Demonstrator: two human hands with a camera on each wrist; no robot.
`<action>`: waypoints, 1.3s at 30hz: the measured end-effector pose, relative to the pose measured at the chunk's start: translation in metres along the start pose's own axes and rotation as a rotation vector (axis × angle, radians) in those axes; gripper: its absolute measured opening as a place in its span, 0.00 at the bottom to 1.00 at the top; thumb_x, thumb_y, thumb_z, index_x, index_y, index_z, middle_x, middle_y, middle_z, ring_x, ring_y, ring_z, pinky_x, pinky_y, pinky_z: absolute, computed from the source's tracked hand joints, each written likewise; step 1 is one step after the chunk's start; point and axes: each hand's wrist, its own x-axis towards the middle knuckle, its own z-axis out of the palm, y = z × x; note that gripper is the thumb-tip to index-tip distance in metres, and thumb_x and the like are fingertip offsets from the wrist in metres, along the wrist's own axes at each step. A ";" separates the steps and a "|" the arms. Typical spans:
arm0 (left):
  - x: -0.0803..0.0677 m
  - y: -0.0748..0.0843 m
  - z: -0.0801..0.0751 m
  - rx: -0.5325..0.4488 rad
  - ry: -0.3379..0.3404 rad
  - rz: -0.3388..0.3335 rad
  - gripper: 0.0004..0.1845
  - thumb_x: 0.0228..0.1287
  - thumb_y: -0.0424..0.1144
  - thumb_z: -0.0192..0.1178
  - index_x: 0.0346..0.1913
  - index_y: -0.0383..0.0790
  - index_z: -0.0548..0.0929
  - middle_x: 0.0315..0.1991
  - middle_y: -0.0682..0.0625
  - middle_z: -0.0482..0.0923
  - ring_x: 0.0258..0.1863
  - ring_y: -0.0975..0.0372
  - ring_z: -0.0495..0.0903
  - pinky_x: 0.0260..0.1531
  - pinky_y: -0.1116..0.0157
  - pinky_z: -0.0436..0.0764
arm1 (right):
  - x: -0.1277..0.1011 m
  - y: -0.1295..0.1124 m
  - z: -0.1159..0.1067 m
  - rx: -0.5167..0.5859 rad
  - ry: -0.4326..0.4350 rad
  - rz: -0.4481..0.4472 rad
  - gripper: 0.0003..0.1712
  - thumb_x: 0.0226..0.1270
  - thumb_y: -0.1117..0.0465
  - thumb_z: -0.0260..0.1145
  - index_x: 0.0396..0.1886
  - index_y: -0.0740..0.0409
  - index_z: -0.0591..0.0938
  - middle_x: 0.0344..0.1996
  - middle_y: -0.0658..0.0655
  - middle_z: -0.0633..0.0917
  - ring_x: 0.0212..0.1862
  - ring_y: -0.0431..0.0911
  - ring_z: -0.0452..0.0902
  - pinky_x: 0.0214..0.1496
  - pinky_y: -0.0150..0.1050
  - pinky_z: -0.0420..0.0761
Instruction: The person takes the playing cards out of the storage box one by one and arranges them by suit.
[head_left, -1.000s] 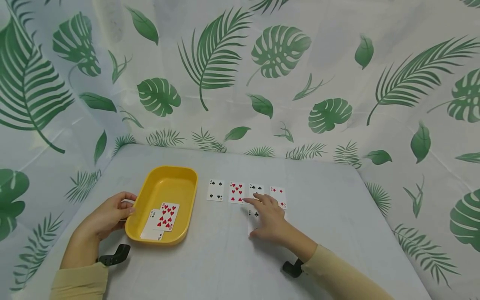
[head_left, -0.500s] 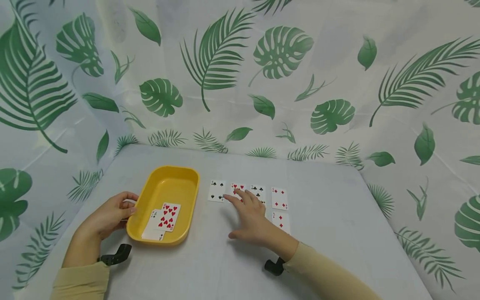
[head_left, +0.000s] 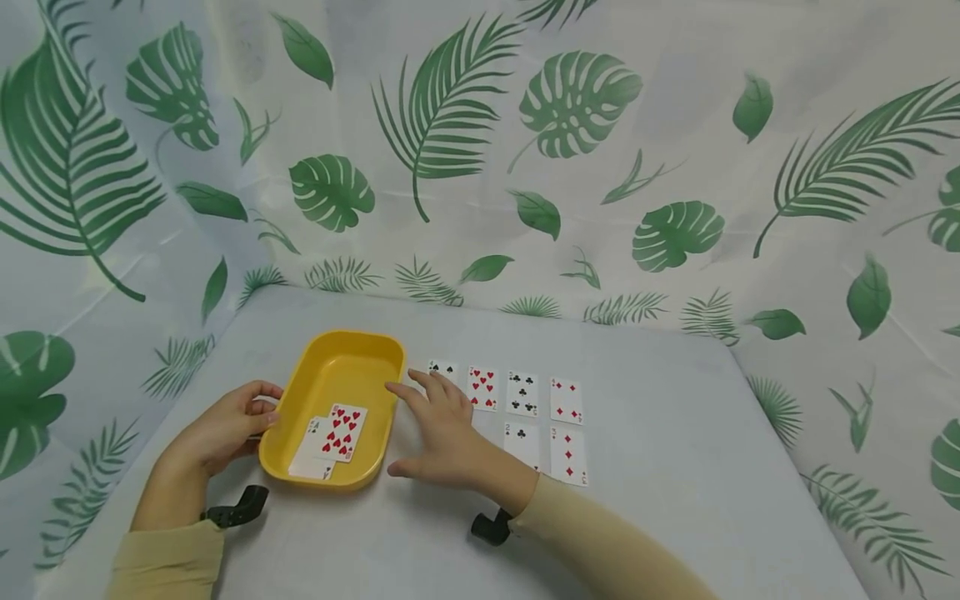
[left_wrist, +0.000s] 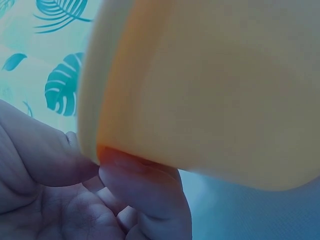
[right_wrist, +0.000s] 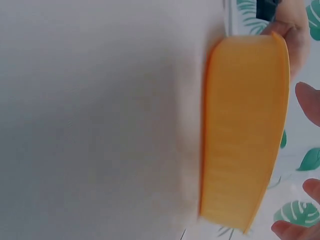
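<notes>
right hand [head_left: 442,425] — you've slid it left along the cards [head_left: 525,393], fingers spread flat, holding nothing | left hand [head_left: 225,427] still gripping the tray [head_left: 337,367] rim — next card's about to go

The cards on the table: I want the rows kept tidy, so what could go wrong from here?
The right hand lies spread over the four of spades, close beside the seven of hearts; dragging it could knock that neighbour askew. The yellow tray sits just left of the fingers, so the card might catch on its rim. The left hand touches only the tray's edge, so it could slide.
</notes>
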 end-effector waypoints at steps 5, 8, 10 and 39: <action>0.000 0.002 0.001 0.000 0.004 -0.006 0.24 0.82 0.30 0.54 0.73 0.30 0.61 0.46 0.42 0.78 0.42 0.54 0.80 0.41 0.63 0.87 | 0.014 -0.016 0.008 -0.026 0.008 -0.020 0.63 0.53 0.41 0.86 0.85 0.28 0.61 0.86 0.54 0.56 0.87 0.59 0.43 0.82 0.72 0.51; 0.000 0.003 0.001 -0.004 0.004 -0.008 0.23 0.82 0.30 0.54 0.73 0.30 0.61 0.45 0.42 0.77 0.41 0.54 0.80 0.40 0.62 0.87 | 0.022 -0.027 0.014 -0.051 0.008 -0.037 0.62 0.53 0.40 0.85 0.85 0.28 0.61 0.86 0.54 0.57 0.87 0.58 0.43 0.83 0.72 0.49; 0.000 0.002 0.001 -0.007 0.001 -0.008 0.23 0.82 0.30 0.54 0.72 0.30 0.61 0.45 0.42 0.77 0.41 0.54 0.80 0.40 0.62 0.87 | 0.027 -0.033 0.017 -0.072 -0.003 -0.047 0.61 0.54 0.40 0.84 0.85 0.29 0.61 0.85 0.53 0.57 0.87 0.58 0.43 0.83 0.71 0.48; 0.004 -0.006 -0.003 -0.034 -0.036 0.044 0.22 0.83 0.30 0.52 0.72 0.29 0.61 0.42 0.46 0.77 0.38 0.56 0.80 0.37 0.61 0.86 | 0.080 -0.078 0.060 -0.443 -0.207 0.033 0.42 0.54 0.41 0.85 0.68 0.38 0.78 0.54 0.49 0.78 0.53 0.48 0.66 0.58 0.49 0.76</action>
